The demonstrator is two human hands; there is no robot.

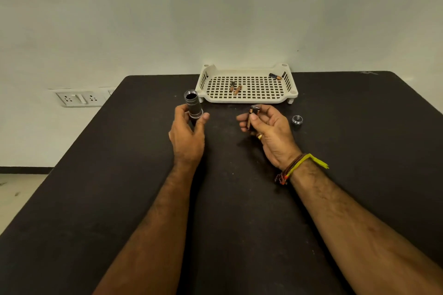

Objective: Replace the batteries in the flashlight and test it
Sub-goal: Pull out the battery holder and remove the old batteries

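Observation:
My left hand [188, 136] grips the flashlight body [193, 106], a dark tube with silver rings, held upright with its open end facing up. To its right, my right hand [268, 128] holds a battery holder [253, 116] with copper-and-black batteries between thumb and fingers, apart from the tube. The silver end cap [297, 119] lies on the black table [119, 199] just right of my right hand. Behind, a white perforated tray [247, 98] holds two loose batteries [235, 88] near its middle and another battery [275, 76] in its back right corner.
The tray stands at the table's far edge against a pale wall. A wall socket panel [78, 98] sits to the left, beyond the table's left edge. A thread bracelet [296, 166] is on my right wrist.

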